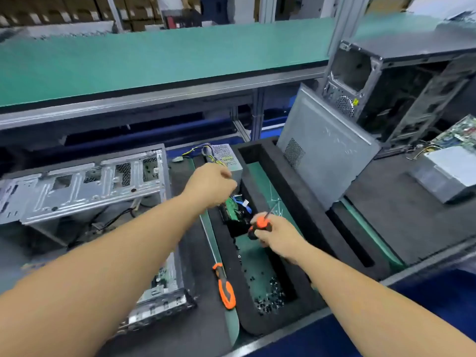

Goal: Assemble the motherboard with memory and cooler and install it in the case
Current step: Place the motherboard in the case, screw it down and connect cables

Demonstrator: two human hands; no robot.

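Observation:
An open metal computer case (pixel 85 186) lies on its side at the left, partly hidden by my left forearm. My left hand (pixel 210 185) is stretched over the black foam tray (pixel 283 181) with fingers curled; what it holds I cannot tell. Under it sit a small green circuit board (pixel 231 206) with blue cables and a grey power supply (pixel 225 157). My right hand (pixel 277 234) grips a short orange-and-black screwdriver (pixel 260 224), its tip pointing up and away. A pile of small black screws (pixel 270 292) lies in the tray's near end.
A long orange-handled screwdriver (pixel 225 284) lies on the mat left of the tray. A grey side panel (pixel 324 150) leans at the tray's right. A second case (pixel 401 86) stands at the back right, with a motherboard (pixel 461 136) and a power supply (pixel 448 171) nearby.

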